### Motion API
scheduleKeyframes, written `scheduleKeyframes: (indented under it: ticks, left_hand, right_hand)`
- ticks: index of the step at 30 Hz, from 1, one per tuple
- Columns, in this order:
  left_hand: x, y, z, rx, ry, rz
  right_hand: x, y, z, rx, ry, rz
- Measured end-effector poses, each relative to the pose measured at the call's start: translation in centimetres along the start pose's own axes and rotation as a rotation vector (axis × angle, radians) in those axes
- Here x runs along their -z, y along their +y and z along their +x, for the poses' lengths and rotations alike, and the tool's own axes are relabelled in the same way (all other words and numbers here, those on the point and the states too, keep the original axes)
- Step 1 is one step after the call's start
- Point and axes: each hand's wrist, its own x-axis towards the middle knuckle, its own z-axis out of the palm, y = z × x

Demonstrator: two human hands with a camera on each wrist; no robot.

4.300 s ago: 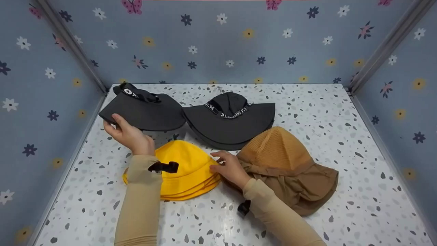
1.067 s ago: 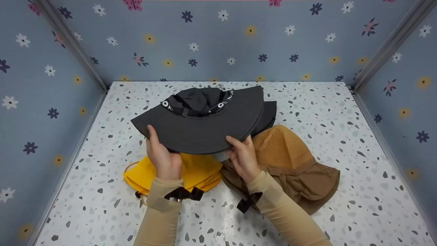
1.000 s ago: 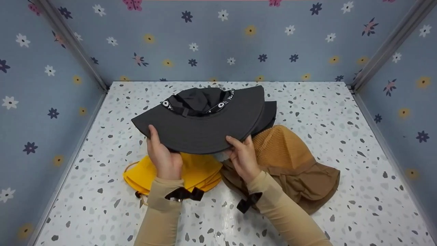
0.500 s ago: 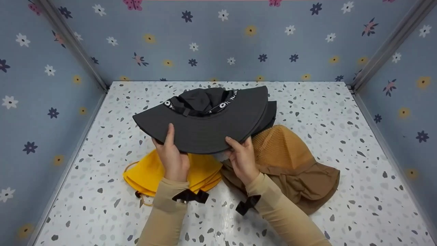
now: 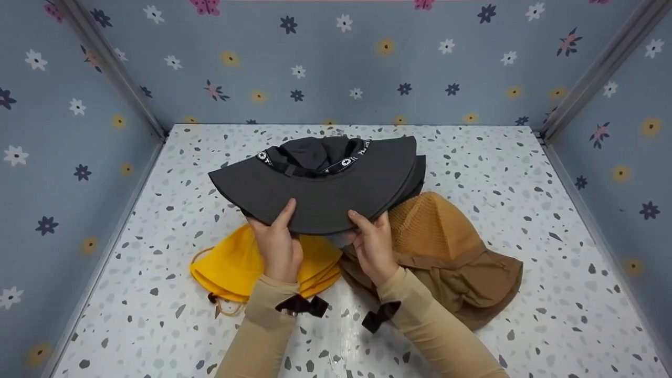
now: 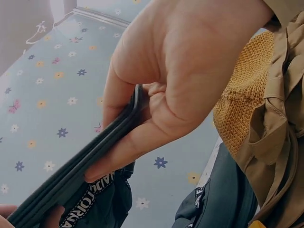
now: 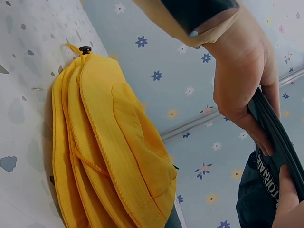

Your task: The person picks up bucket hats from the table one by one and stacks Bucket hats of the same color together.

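Note:
A dark grey wide-brimmed sun hat point(image 5: 325, 202) is held up by its front brim in the head view, crown away from me. My left hand point(image 5: 278, 249) grips the brim near its middle, thumb on top and fingers underneath. Further right, my right hand point(image 5: 374, 244) pinches the same brim. In the left wrist view, several layered edges show along the held brim point(image 6: 71, 168), so it may be more than one hat. Another dark hat point(image 5: 419, 176) sticks out behind it at right, mostly hidden.
Stacked yellow bucket hats point(image 5: 223, 270) with a chin cord lie below my left hand. A brown sun hat point(image 5: 462, 283) with a tan knitted crown sits at right, partly behind my right forearm. Flowered panels point(image 5: 336, 63) enclose the speckled table point(image 5: 556, 294) at back and sides.
Earlier, the left hand held a dark hat at the back left. That hat has come to the middle, into both hands. Lately the left hand has slid rightward along the brim.

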Motion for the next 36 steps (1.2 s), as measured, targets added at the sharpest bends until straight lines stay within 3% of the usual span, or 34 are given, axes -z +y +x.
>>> scheduleKeyframes:
  ticks: [7,12,22,36]
  left_hand:
    - [0.1,-0.2,0.0,-0.018,0.014,0.0]
    - [0.1,-0.2,0.0,-0.033,-0.021,0.007]
    - [0.3,0.2,0.0,-0.005,-0.036,-0.002]
    - [0.3,0.6,0.3,0.016,-0.063,0.041]
  right_hand:
    - [0.0,-0.3,-0.1,0.003,-0.005,0.019]
    - [0.2,-0.8,-0.2,-0.017,-0.035,0.025]
    - [0.8,-2.3,0.3,-0.052,-0.109,0.07]
    - [1.6,-3.9,1.0,-0.053,-0.059,0.07]
